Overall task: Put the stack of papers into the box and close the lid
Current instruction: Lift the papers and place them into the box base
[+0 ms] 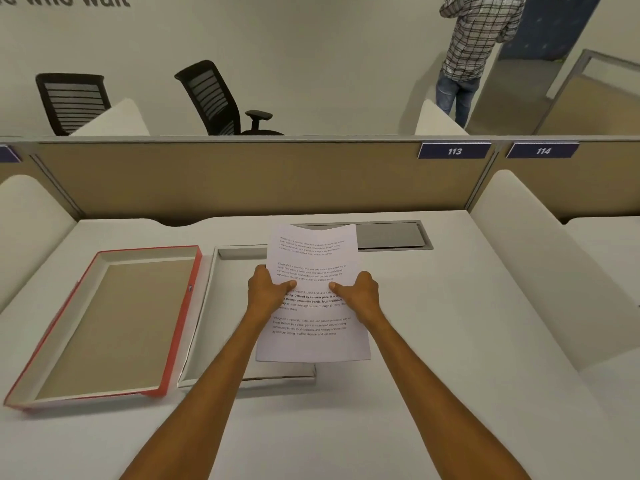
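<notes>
I hold the stack of papers (pixel 313 341), white sheets with printed text, above the desk with both hands. My left hand (pixel 266 289) grips its left edge and my right hand (pixel 358 292) grips its right edge, thumbs on top. Under the papers and a little to their left lies the open white box (pixel 204 306), partly hidden by them and my left arm. The red-edged lid (pixel 114 327) lies upside down on the desk left of the box, its brown inside facing up.
A grey cable hatch (pixel 391 235) is set into the white desk (pixel 450 341) behind the papers. A tan partition (pixel 242 178) bounds the far edge, white dividers flank both sides. Two black chairs and a standing person are beyond the partition.
</notes>
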### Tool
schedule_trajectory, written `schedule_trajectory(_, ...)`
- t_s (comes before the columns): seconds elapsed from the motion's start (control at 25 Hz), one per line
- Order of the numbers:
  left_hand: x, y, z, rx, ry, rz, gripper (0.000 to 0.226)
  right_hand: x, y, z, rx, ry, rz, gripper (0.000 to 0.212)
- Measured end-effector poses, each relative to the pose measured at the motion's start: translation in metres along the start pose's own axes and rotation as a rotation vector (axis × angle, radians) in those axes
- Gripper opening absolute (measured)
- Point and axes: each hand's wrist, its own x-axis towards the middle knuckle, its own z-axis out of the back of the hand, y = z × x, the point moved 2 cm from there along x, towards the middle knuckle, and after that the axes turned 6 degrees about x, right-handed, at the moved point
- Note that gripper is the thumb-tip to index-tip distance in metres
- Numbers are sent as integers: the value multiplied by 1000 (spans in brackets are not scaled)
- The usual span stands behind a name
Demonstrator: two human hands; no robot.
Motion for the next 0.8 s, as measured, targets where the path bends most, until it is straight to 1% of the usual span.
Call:
schedule_trajectory(0.24, 13, 44, 47, 2, -36, 46, 52, -14, 13, -63, -24, 50, 17, 42)
schedule_trajectory(0.4, 24, 70, 68, 7, -39, 64, 50, -17, 18, -100, -49, 65, -9, 42)
schedule_trajectory(0.6, 39, 93, 79, -10, -27, 85, 49, -12, 21, -130, -89, 92, -40, 46)
schedule_trajectory(0.8, 53, 103, 75, -12, 7, 89, 46, -1, 15, -141, -57, 153, -117, 43)
